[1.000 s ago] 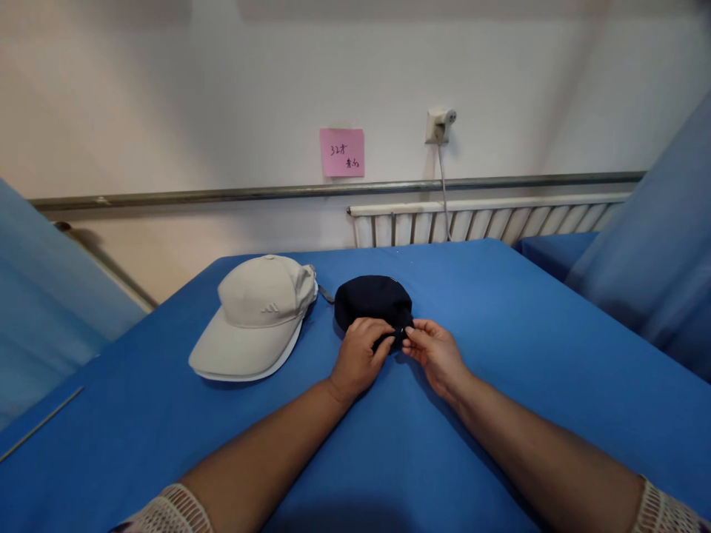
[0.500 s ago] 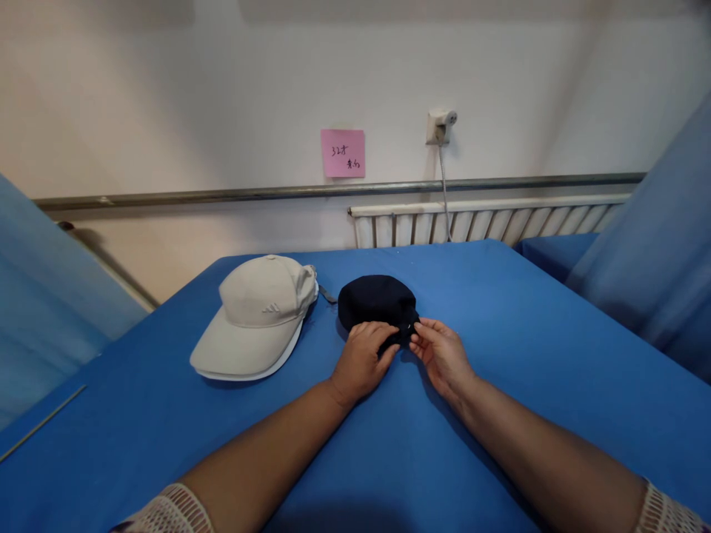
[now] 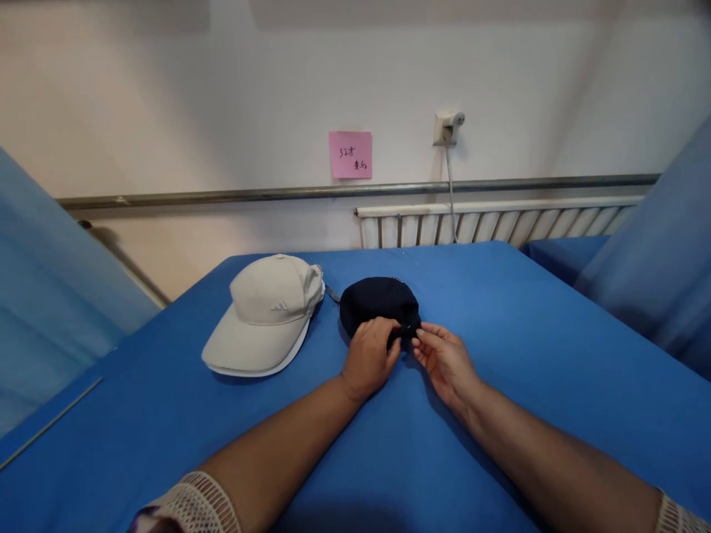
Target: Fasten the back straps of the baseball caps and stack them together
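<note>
A black cap [image 3: 378, 297] lies on the blue-covered table in front of me, its crown towards the wall. My left hand [image 3: 371, 357] is closed on its near edge, fingers curled over the fabric and thumb beneath. My right hand [image 3: 449, 364] pinches the strap end [image 3: 412, 328] at the cap's near right corner between thumb and fingertips. Small shiny fittings show between the two hands; their details are too dark to make out. Left of the black cap rests a cream baseball cap [image 3: 272, 292], brim towards me, with a second white brim [image 3: 292, 354] showing under it.
The blue cloth [image 3: 516, 333] covers the table up to the wall. Behind stand a radiator [image 3: 483, 222], a metal pipe [image 3: 278, 195] and a socket with a plugged-in cord [image 3: 446, 129]. Blue curtains [image 3: 49, 296] hang at both sides. A thin stick [image 3: 52, 422] lies at left.
My view has shifted slightly, moving the scene a little to the right. Both hands keep hold of the black cap, whose strap corner has shifted slightly between my fingers.
</note>
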Available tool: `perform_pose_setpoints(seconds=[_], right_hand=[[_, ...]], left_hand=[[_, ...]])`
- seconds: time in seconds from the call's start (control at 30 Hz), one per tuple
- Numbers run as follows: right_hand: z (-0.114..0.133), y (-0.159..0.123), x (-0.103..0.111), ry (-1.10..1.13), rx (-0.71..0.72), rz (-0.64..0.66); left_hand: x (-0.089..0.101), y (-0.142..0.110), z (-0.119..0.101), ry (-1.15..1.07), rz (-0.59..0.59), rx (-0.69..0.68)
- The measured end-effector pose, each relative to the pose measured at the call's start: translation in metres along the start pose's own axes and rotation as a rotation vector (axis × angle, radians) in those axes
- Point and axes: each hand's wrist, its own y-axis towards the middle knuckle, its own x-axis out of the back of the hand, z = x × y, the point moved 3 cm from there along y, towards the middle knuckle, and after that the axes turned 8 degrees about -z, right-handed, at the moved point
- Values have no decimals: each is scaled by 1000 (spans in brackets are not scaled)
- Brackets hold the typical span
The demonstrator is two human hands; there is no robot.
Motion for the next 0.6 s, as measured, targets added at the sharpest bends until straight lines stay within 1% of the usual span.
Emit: perform_pose_setpoints(seconds=[0.1, 0.2, 0.3, 0.47, 0.6], right_hand=[[-3, 5, 1, -17, -43, 3], [-4, 7, 0, -24, -40, 19], [-3, 6, -2, -27, -1, 27], [1, 3, -3, -43, 101, -12], [4, 1, -4, -46, 115, 31]], left_hand=[[4, 0, -1, 23, 7, -57], [7, -1, 0, 55, 16, -74], [7, -1, 1, 45, 12, -59], [5, -1, 0, -57, 20, -42], [3, -1, 1, -52, 29, 5]])
